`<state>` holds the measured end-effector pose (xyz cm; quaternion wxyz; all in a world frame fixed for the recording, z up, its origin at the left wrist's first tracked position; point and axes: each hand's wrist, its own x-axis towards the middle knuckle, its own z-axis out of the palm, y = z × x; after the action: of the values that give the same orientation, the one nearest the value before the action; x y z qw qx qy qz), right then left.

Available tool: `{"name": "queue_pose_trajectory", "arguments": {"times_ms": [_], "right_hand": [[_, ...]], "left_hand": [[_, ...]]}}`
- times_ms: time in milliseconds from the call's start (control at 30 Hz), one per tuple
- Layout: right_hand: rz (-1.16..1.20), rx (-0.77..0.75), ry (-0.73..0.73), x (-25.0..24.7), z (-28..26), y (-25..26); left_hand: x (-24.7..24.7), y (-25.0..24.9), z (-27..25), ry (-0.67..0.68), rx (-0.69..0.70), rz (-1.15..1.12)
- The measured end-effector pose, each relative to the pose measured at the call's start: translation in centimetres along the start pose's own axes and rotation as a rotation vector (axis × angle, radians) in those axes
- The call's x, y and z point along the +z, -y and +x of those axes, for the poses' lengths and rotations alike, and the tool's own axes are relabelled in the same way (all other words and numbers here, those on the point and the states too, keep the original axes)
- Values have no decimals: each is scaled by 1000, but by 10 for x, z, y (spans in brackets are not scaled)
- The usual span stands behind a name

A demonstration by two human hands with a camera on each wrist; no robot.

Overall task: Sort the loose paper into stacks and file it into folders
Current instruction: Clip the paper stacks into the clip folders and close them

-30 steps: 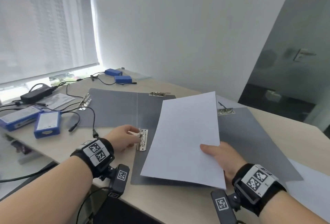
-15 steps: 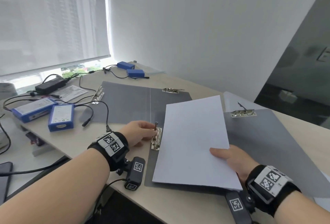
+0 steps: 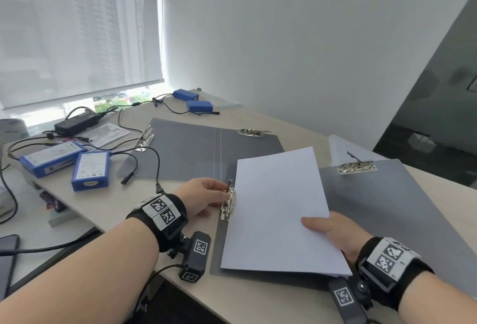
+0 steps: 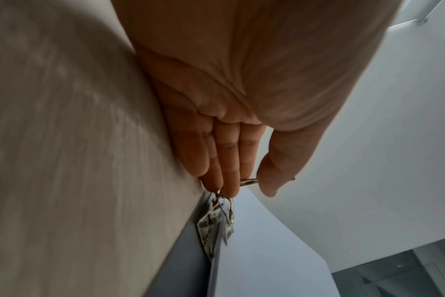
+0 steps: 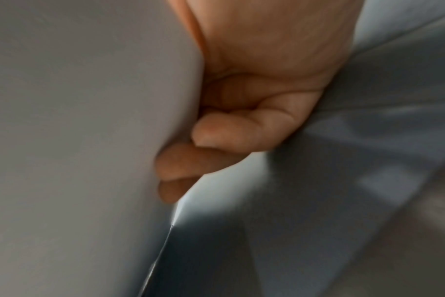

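Head view, left hand [image 3: 204,196]: pinching the metal clip lever [image 3: 228,184], now raised upright.
Right hand [image 3: 333,233]: gripping smooth white paper [image 3: 277,210], now lying lower over the matte grey folder [image 3: 387,207].

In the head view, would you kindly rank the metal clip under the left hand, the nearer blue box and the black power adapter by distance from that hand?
From the left hand:
1. Metal clip, at its fingertips on the near grey folder's left edge.
2. Nearer blue box, to the left on the desk.
3. Black power adapter, far left by the window.
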<state>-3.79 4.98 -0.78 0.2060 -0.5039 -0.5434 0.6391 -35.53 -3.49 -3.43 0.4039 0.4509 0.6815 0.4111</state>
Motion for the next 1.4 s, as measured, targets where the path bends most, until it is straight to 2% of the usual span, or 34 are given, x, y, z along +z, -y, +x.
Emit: {"name": "queue_pose_trajectory", "arguments": {"times_ms": [400, 667, 833, 1000, 1400], "right_hand": [[-63, 44, 60, 1, 3, 1], [-82, 124, -67, 3, 2, 9], [-299, 181, -138, -7, -4, 8], [-521, 144, -190, -6, -12, 15], [-573, 161, -263, -2, -13, 13]], "left_hand": [[-1, 7, 7, 25, -20, -29], [-1, 5, 4, 29, -12, -59], [-1, 5, 5, 22, -1, -66], [-1, 7, 9, 29, -8, -68], [-3, 10, 12, 46, -11, -51]]}}
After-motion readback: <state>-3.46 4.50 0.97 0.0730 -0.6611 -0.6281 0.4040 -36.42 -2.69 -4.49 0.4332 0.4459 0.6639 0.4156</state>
